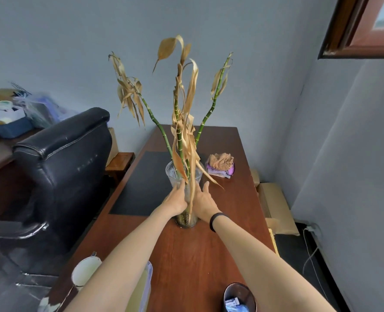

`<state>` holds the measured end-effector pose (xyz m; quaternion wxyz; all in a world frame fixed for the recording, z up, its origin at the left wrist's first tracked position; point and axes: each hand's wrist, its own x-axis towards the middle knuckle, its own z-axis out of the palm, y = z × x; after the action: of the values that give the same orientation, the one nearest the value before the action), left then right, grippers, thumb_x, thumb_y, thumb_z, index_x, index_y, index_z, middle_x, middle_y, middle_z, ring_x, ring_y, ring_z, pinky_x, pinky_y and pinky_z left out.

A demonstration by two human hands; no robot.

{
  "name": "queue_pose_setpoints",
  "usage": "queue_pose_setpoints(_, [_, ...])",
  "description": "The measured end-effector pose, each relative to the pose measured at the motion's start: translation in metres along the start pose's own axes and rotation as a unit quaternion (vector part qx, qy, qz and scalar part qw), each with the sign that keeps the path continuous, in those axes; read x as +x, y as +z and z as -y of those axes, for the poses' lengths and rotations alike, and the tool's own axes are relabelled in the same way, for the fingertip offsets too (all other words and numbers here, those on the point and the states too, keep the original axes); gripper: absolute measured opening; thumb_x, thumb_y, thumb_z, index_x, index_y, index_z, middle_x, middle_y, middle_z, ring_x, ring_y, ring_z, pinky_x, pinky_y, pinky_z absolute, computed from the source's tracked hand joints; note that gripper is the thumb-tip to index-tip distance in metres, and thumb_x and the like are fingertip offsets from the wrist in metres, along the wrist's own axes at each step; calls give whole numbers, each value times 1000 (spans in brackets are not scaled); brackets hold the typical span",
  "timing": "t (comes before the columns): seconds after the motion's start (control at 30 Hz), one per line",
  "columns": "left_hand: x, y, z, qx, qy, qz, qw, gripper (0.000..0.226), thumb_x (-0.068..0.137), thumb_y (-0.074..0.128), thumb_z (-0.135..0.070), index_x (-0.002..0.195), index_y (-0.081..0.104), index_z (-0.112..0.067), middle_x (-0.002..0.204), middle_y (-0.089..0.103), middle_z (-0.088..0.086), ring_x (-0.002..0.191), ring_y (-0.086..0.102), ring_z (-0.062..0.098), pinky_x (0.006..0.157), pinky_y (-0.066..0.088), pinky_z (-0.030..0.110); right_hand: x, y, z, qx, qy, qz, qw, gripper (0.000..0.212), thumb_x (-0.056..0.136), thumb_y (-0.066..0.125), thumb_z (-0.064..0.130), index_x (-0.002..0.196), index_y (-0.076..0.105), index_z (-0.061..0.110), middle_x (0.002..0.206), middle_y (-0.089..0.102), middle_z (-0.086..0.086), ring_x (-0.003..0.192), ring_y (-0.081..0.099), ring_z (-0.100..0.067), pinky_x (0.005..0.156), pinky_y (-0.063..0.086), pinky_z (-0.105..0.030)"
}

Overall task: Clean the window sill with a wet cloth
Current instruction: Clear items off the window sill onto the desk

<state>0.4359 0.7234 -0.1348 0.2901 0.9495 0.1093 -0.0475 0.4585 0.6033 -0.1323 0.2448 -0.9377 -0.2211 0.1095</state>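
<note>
A vase (185,176) holding tall stalks (179,122) stands on a desk (186,255), with a left hand (176,200) and a right hand (203,202) against its two sides. A mat (143,188) lies on the desk to the vase's left; a bundled cloth (220,165) lies behind and to its right, apart from it. A chair (60,167) stands left of the desk, boxes (274,206) on the floor to its right. A window (366,25) sits high on the right wall.

Window (366,25) cut off by frame corner; clutter (9,109) at left blurred.
</note>
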Motion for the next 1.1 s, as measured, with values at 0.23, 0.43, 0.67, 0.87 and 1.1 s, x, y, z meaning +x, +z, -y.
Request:
queue_pose_setpoints(0.23, [-62,24,-38,5,-31,-7,999,70,94,48,-11,151,8,-12,151,26,15,132,37,31,97,39,33,-66,-17,-31,1,16,8,1000,60,92,45,6,147,20,7,154,-2,-26,127,42,-43,103,40,-41])
queue_pose_setpoints(0.43, [-132,76,-91,7,-11,-2,1000,61,93,52,-17,148,24,-10,148,33,13,129,41,28,102,41,38,-160,-25,-96,11,53,-20,998,42,90,46,7,133,42,5,146,26,-22,120,48,-39,102,42,-41])
queue_pose_setpoints(0.67, [-197,175,-211,20,96,25,995,40,94,51,-14,132,50,-6,136,50,13,125,45,28,100,37,32,-292,-59,-198,6,130,-63,989,33,92,46,9,123,53,3,128,54,-19,118,49,-32,95,43,-35])
queue_pose_setpoints(0.87, [-236,268,-334,30,211,130,968,38,91,53,-15,129,54,-8,134,53,13,123,49,28,101,41,35,-405,-103,-299,35,271,-128,953,28,90,46,8,115,57,-1,120,57,-21,113,52,-34,85,43,-30])
queue_pose_setpoints(1.1, [-264,345,-452,78,339,233,908,41,93,47,-16,134,48,-12,136,48,11,121,47,26,98,37,32,-515,-136,-389,93,434,-209,871,31,89,39,6,115,54,2,118,57,-15,107,56,-33,89,50,-39])
